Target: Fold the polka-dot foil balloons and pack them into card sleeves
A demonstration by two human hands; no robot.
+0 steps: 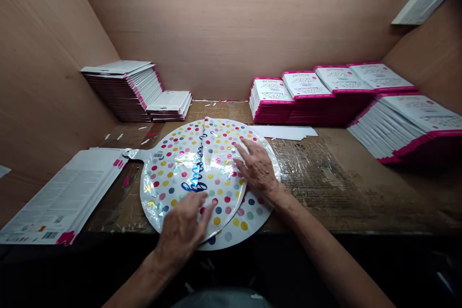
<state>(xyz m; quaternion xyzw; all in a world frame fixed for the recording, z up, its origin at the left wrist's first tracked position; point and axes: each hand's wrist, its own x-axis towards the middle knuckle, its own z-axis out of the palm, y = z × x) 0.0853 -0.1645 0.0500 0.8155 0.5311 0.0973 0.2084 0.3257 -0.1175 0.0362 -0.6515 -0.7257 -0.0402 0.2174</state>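
Observation:
A flat, round foil balloon [180, 159] with coloured dots and blue script lies in front of me, its tail pointing left. A dotted layer [234, 231] shows beneath its right and lower edge; whether this is a second balloon or part of the same one I cannot tell. My left hand [184, 219] rests over the lower part of the foil, fingers bent and thumb held apart. Across the right side, my right hand [258, 166] touches the foil with its fingers spread. Neither hand grips anything visible.
Printed card sleeves [65, 192] lie fanned at the left edge. Stacks of white and pink packets stand at back left [122, 91] and back right [306, 91], with more packets [411, 120] at far right. White strips [285, 132] lie behind the balloon. Wooden walls [231, 29] enclose the cardboard-covered surface.

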